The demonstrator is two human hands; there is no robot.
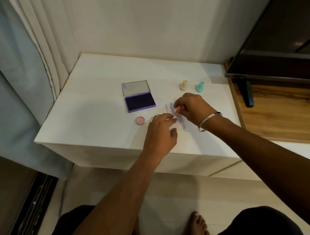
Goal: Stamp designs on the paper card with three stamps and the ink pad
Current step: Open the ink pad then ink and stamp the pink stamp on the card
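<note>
The white table (pixel 99 96) fills the middle of the view, set into a corner with a pale curtain (pixel 4 75) at nine o'clock and a dark screen (pixel 275 35) at two o'clock. On it, at about eleven o'clock from the hands, the ink pad (pixel 140 101) lies open: a purple tray with a dark violet pad, its clear lid folded back. The paper card (pixel 169 106) is small and white, at the table's centre, mostly covered by both hands; only one corner with a faint round print shows. The left hand (pixel 159 134) rests fingertips on the card's near edge, its grip loose and spread. The right hand (pixel 193 108), a metal bangle (pixel 207 121) on its wrist, has its grip pinched around a pink stamp (pixel 177 111) set down on the card; the stamp's face is hidden. A cream stamp (pixel 183 85) and a teal stamp (pixel 200 86) stand upright at twelve o'clock. A pink cap (pixel 140 120) lies at nine o'clock.
</note>
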